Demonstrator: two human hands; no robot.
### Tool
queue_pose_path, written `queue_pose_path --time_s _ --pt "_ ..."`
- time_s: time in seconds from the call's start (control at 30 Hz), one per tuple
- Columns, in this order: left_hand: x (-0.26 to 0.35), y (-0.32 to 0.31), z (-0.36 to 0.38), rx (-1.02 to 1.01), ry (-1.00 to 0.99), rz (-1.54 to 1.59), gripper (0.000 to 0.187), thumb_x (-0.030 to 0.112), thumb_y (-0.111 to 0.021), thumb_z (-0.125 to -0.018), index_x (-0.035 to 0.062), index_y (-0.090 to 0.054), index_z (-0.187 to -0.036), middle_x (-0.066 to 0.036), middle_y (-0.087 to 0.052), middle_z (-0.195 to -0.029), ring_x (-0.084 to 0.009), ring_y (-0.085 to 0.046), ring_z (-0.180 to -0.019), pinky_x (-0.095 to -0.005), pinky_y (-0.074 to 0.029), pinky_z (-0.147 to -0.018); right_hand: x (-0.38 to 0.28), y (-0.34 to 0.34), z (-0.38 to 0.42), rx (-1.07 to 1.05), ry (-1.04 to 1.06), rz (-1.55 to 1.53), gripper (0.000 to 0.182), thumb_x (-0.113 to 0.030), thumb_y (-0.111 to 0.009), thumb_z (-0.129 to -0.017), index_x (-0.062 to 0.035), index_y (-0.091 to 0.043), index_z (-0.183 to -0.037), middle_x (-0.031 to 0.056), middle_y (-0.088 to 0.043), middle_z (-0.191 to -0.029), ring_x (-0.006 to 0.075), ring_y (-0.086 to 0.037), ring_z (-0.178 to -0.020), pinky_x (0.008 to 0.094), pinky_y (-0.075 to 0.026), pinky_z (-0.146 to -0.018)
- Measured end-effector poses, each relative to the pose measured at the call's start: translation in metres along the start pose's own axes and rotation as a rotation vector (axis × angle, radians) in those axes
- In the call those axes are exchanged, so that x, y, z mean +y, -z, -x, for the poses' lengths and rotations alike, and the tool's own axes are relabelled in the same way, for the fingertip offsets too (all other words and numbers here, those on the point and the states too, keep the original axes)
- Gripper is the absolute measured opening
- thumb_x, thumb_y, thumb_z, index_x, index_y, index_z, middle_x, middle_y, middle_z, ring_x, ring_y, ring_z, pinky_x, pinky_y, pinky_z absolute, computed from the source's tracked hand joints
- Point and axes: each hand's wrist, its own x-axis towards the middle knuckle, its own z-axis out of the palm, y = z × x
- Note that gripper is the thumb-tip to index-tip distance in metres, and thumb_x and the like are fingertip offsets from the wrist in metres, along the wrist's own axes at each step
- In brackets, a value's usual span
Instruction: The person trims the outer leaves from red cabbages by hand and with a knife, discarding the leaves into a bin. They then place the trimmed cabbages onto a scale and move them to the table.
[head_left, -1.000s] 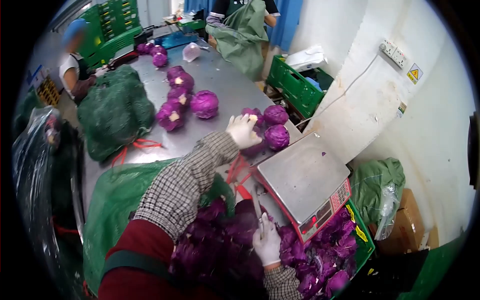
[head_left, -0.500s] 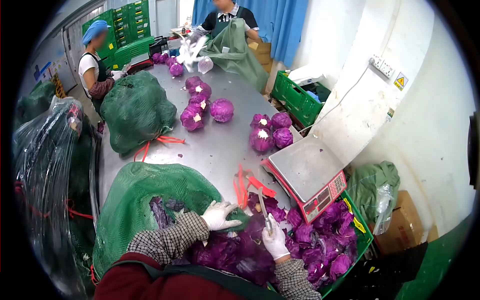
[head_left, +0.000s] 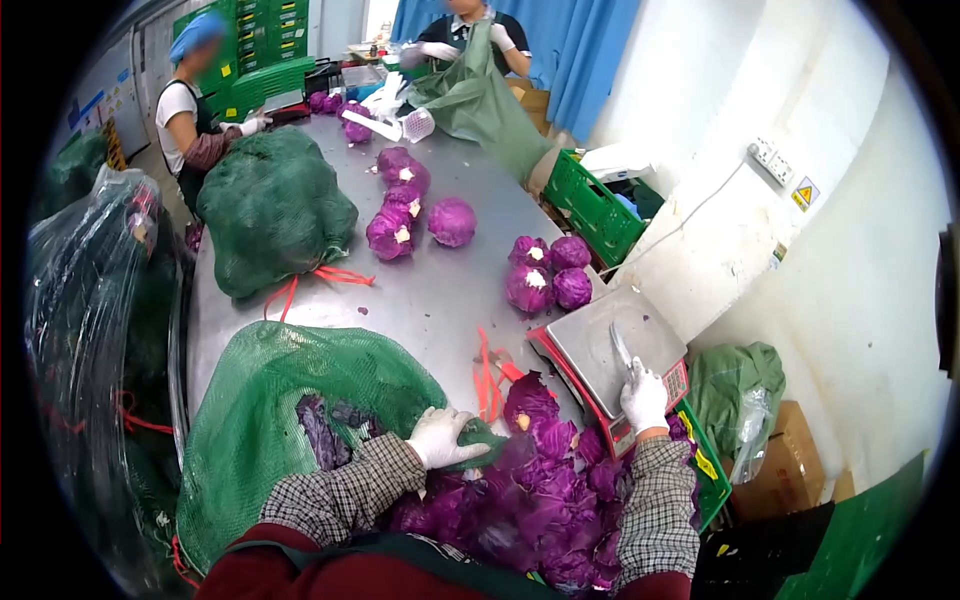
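Note:
My gloved left hand [head_left: 443,438] grips the mouth of a green mesh bag [head_left: 270,385], thumb along its edge. Dark purple leaves [head_left: 322,432] show in the bag's opening. In my gloved right hand [head_left: 645,398] is a knife [head_left: 621,345], its blade pointing away over the metal pan of a red-framed scale [head_left: 590,350]. Loose purple cabbage leaves [head_left: 545,500] lie heaped between my forearms, partly in a green crate [head_left: 712,480] under the scale's near side.
Red cabbages [head_left: 452,222] stand in groups on the metal table [head_left: 420,300]. A full green mesh bag [head_left: 275,215] sits at left, and red straps [head_left: 487,375] lie near the scale. Two people work at the far end, one handling a green cloth sack [head_left: 480,95].
My right hand has carried the knife up and right from the leaves to over the scale. My left hand stays at the mesh bag, its fingers more bent. The far person's hands have moved on the sack.

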Motion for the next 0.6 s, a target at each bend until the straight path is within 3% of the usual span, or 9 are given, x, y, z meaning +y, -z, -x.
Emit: queue_pose_path --time_s 0.03,0.07,0.13,0.2,0.27,0.3,0.4,0.43,0.6 --pt "-0.003 -0.005 0.001 0.061 -0.013 0.005 0.076 0.068 -0.055 -0.082 0.0054 -0.058 -0.125 -0.020 -0.062 -0.111 -0.0335 -0.056 -0.111 -0.0448 -0.038 -0.100 -0.004 -0.003 0.000 -0.006 0.031 0.044 0.051 -0.014 -0.061 -0.078 -0.0042 -0.054 -0.127 0.0185 -0.061 -0.110 0.0355 -0.059 -0.098 0.0468 -0.049 -0.085" --pt "-0.004 -0.003 0.000 0.059 -0.003 0.013 0.076 0.068 -0.055 -0.082 0.0052 -0.058 -0.124 -0.020 -0.062 -0.111 -0.0334 -0.057 -0.110 -0.0447 -0.038 -0.100 -0.026 0.009 0.002 0.182 0.132 0.013 0.046 -0.013 -0.061 -0.078 -0.0040 -0.056 -0.122 0.0178 -0.059 -0.118 0.0352 -0.057 -0.101 0.0469 -0.047 -0.088" --pt "-0.001 0.001 -0.002 0.055 0.010 0.026 0.075 0.068 -0.055 -0.082 0.0048 -0.059 -0.122 -0.019 -0.062 -0.111 -0.0332 -0.057 -0.109 -0.0446 -0.039 -0.099 -0.062 0.017 -0.003 0.233 0.354 -0.288 0.041 -0.010 -0.059 -0.079 -0.0042 -0.058 -0.120 0.0177 -0.062 -0.113 0.0357 -0.059 -0.099 0.0466 -0.049 -0.087" --pt "-0.002 0.000 -0.001 0.113 0.000 0.071 0.072 0.064 -0.058 -0.081 0.0029 -0.061 -0.119 -0.019 -0.064 -0.107 -0.0341 -0.059 -0.104 -0.0437 -0.041 -0.096 -0.093 -0.030 -0.006 0.112 0.411 -0.579 0.031 -0.007 -0.054 -0.083 -0.0042 -0.062 -0.113 0.0185 -0.065 -0.103 0.0368 -0.062 -0.096 0.0466 -0.050 -0.084" --pt "-0.004 0.002 0.001 0.146 0.006 0.127 0.071 0.062 -0.061 -0.081 0.0008 -0.060 -0.118 -0.019 -0.064 -0.105 -0.0351 -0.059 -0.102 -0.0432 -0.043 -0.095 -0.118 -0.063 -0.009 -0.024 0.370 -0.531 0.026 -0.008 -0.049 -0.086 -0.0045 -0.065 -0.106 0.0198 -0.067 -0.095 0.0377 -0.064 -0.092 0.0469 -0.051 -0.081" --pt "-0.007 -0.001 0.002 0.201 -0.019 0.134 0.068 0.059 -0.063 -0.081 0.0000 -0.061 -0.114 -0.019 -0.065 -0.102 -0.0354 -0.061 -0.098 -0.0438 -0.045 -0.091 -0.126 -0.067 -0.011 -0.169 0.246 -0.449 0.025 -0.008 -0.054 -0.088 -0.0023 -0.064 -0.110 0.0197 -0.067 -0.099 0.0361 -0.064 -0.092 0.0413 -0.052 -0.084" --pt "-0.008 0.001 0.004 0.208 -0.003 0.182 0.065 0.055 -0.066 -0.080 -0.0001 -0.061 -0.113 -0.019 -0.065 -0.101 -0.0358 -0.061 -0.098 -0.0435 -0.047 -0.089 -0.137 -0.080 -0.004 -0.394 0.091 -0.272 0.046 -0.024 -0.067 -0.081 -0.0039 -0.059 -0.121 0.0205 -0.066 -0.104 0.0388 -0.062 -0.100 0.0462 -0.049 -0.089" --pt "-0.010 0.002 0.004 0.231 -0.001 0.198 0.064 0.054 -0.067 -0.079 0.0000 -0.061 -0.113 -0.019 -0.065 -0.101 -0.0358 -0.061 -0.098 -0.0437 -0.047 -0.089 -0.135 -0.085 0.001 -0.397 0.112 -0.272 0.055 -0.028 -0.072 -0.077 -0.0048 -0.057 -0.125 0.0214 -0.065 -0.108 0.0398 -0.060 -0.103 0.0468 -0.048 -0.092" --pt "-0.012 -0.004 0.002 0.342 0.013 0.199 0.056 0.052 -0.068 -0.078 0.0055 -0.064 -0.109 -0.015 -0.067 -0.098 -0.0328 -0.063 -0.093 -0.0419 -0.048 -0.087 -0.111 -0.093 0.046 -0.348 0.041 -0.464 0.047 -0.028 -0.070 -0.079 -0.0023 -0.058 -0.116 0.0225 -0.060 -0.105 0.0399 -0.057 -0.104 0.0468 -0.046 -0.093"
